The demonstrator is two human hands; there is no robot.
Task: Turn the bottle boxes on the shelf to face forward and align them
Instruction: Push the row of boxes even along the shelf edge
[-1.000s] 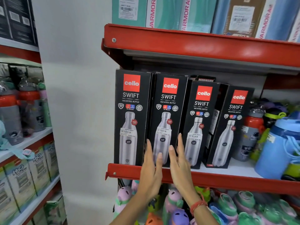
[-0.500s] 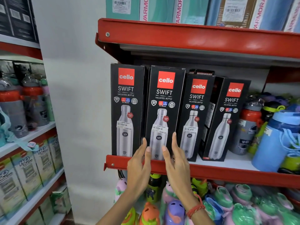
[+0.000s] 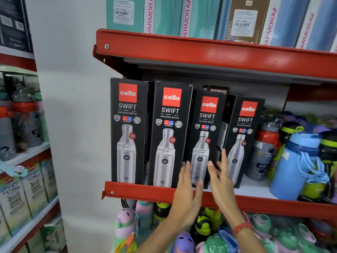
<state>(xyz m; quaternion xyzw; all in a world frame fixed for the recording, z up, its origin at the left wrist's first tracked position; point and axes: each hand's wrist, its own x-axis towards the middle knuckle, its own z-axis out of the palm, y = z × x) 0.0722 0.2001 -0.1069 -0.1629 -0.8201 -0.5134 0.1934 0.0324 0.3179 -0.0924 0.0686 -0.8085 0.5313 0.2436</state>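
1. Four black bottle boxes on the red shelf point(image 3: 145, 193), all w/ fronts to camera: box 1 point(image 3: 127, 132), box 2 point(image 3: 169, 136), box 3 point(image 3: 205, 139), box 4 point(image 3: 242, 141), left to right.
2. Boxes 1 & 2 sit at the front lip, upright, narrow dark gap between them.
3. Box 3 is set further back than 2 and leans a touch; box 4 stands at its 3 o'clock, also back from the lip, turned slightly so its left side panel shows.
4. Left hand point(image 3: 186, 194) up at the 7 o'clock corner of box 3, fingers point(image 3: 186, 168) spread and loose, tips over the seam between boxes 2 & 3. Not gripping anything.
5. Right hand point(image 3: 221, 181) at the 5 o'clock corner of box 3, fingers point(image 3: 223, 157) splayed, released, reaching over the gap between 3 & 4. Contact w/ the box: can't tell, hand's blurred.
6. Red band point(image 3: 241, 227) on the right wrist.
7. At 3 o'clock of box 4: grey bottle w/ red cap point(image 3: 265, 152), then a blue bottle point(image 3: 295, 167).
8. Shelf above point(image 3: 218, 50) carries teal boxes point(image 3: 162, 13) on edge.
9. Below the lip: coloured kids' bottles point(image 3: 184, 241), packed close.
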